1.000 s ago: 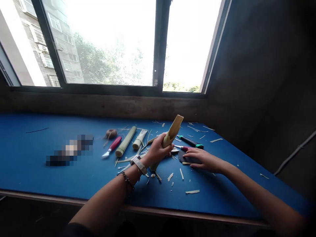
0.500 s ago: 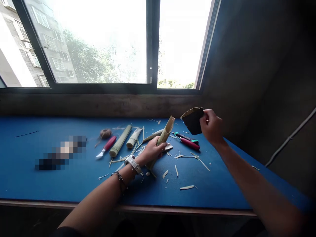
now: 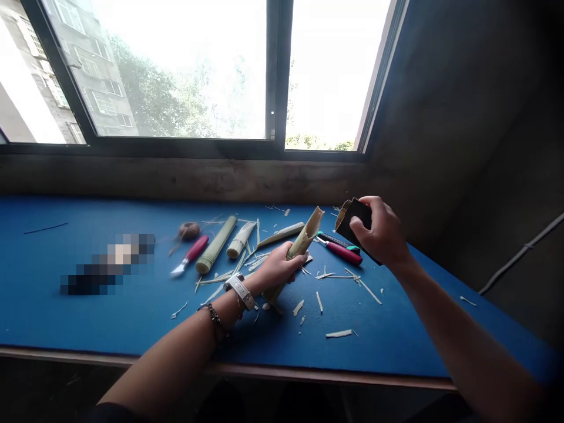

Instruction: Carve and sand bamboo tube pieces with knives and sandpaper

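Observation:
My left hand (image 3: 282, 264) is wrapped round a split bamboo piece (image 3: 308, 232), its hollow, cut end pointing up and away to the right. Beyond it on the right, my right hand (image 3: 381, 229) grips a dark sheet, perhaps sandpaper (image 3: 358, 220), with a brownish underside and a ragged left edge. The sheet is held above the table, apart from the bamboo. Below the sheet lie a red-handled tool (image 3: 343, 252) and a black and green cutter (image 3: 330, 239).
On the blue table (image 3: 145, 317) are a bamboo tube (image 3: 215, 245), a shorter bamboo piece (image 3: 240, 239), a red-handled knife (image 3: 194, 251), a twine ball (image 3: 189, 230) and scattered shavings. A blurred-out object (image 3: 110, 264) lies left. Behind is a window.
My right hand has turned the dark sheet and now holds it with the thumb across its face. The view has shifted slightly. My left hand keeps its hold on the bamboo.

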`<state>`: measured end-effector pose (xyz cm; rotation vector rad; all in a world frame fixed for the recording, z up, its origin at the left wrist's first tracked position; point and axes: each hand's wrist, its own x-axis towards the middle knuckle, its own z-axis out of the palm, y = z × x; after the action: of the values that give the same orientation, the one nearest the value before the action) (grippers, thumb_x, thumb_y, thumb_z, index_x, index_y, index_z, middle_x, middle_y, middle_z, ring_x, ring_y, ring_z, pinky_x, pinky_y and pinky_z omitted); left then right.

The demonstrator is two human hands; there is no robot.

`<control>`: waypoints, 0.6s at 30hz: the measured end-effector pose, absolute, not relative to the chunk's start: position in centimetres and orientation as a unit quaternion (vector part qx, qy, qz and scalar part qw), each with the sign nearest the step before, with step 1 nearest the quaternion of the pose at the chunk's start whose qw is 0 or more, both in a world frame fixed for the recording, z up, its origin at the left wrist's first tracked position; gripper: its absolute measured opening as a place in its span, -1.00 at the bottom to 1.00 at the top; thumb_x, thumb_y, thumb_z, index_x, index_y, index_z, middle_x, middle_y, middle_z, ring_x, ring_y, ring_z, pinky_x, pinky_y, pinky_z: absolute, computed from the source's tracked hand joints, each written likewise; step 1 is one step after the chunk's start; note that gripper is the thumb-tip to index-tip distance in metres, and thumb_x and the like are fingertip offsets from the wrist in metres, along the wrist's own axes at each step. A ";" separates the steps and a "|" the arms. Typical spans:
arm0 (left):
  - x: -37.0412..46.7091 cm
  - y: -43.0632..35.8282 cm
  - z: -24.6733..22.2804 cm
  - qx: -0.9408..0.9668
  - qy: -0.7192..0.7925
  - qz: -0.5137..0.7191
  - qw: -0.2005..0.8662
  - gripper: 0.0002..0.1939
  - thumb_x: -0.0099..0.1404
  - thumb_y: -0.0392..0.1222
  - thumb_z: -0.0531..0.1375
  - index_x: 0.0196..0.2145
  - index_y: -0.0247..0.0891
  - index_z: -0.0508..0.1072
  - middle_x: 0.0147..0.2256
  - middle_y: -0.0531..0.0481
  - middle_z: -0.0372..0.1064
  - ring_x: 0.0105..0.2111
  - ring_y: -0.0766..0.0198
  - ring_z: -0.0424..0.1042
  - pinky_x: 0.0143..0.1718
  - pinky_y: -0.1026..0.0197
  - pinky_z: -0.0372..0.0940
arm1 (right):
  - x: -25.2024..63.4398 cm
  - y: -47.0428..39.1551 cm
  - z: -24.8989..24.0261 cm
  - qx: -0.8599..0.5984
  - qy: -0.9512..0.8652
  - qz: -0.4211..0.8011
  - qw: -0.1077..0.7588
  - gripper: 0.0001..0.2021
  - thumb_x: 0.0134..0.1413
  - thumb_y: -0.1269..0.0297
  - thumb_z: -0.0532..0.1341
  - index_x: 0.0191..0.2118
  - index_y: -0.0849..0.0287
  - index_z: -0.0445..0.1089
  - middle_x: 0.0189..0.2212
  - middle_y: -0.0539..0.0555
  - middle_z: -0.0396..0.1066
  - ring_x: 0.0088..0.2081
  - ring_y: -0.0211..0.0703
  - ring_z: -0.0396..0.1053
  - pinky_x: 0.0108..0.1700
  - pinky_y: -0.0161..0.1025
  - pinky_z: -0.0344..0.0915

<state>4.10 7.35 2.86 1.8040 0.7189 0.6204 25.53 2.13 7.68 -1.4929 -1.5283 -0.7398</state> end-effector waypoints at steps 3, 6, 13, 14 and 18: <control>4.1 7.6 2.5 0.761 0.287 0.259 0.521 -0.64 0.19 0.04 0.12 -0.18 -0.27 0.22 -0.50 0.11 0.24 -0.64 0.43 0.23 -0.65 0.36 0.15 | 25.5 1.2 8.5 -0.558 -0.631 -0.331 0.426 -0.65 0.02 0.18 0.13 -0.04 0.14 0.22 -0.25 0.16 0.36 -0.24 -0.01 0.30 -0.21 -0.11 0.24; 4.1 7.9 2.0 0.768 0.285 0.267 0.507 -0.63 0.17 0.06 0.13 -0.20 -0.25 0.23 -0.51 0.10 0.25 -0.64 0.41 0.23 -0.66 0.35 0.15 | 24.7 0.8 8.3 -0.508 -0.677 -0.411 0.340 -0.81 0.13 0.22 0.08 -0.16 0.10 0.31 -0.36 0.10 0.37 -0.30 -0.07 0.28 -0.16 -0.08 0.18; 3.8 7.8 2.5 0.788 0.309 0.307 0.435 -0.64 0.18 0.05 0.11 -0.19 -0.27 0.26 -0.51 0.06 0.28 -0.62 0.33 0.28 -0.64 0.30 0.18 | 24.0 2.5 6.2 -0.465 -0.789 -0.368 0.162 -0.67 0.17 0.45 -0.01 -0.01 0.17 0.37 -0.19 0.17 0.39 -0.15 -0.02 0.30 -0.18 -0.09 0.26; 3.8 7.8 2.6 0.794 0.315 0.309 0.418 -0.64 0.18 0.04 0.11 -0.19 -0.28 0.27 -0.51 0.06 0.29 -0.62 0.33 0.28 -0.63 0.29 0.18 | 24.1 2.7 5.9 -0.464 -0.792 -0.358 0.171 -0.65 0.16 0.45 0.00 0.01 0.16 0.36 -0.11 0.17 0.37 -0.09 0.00 0.29 -0.15 -0.08 0.27; 3.6 7.9 2.8 0.811 0.332 0.306 0.372 -0.64 0.17 0.05 0.11 -0.22 -0.30 0.30 -0.52 0.04 0.32 -0.60 0.31 0.28 -0.61 0.28 0.17 | 24.8 3.5 5.2 -0.440 -0.814 -0.334 0.176 -0.61 0.18 0.44 -0.01 0.09 0.07 0.29 0.03 0.10 0.32 0.03 -0.03 0.25 -0.03 -0.06 0.26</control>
<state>3.60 7.93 2.83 2.0788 0.8516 0.7832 24.81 3.46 5.24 -1.2466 -2.3058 -0.9466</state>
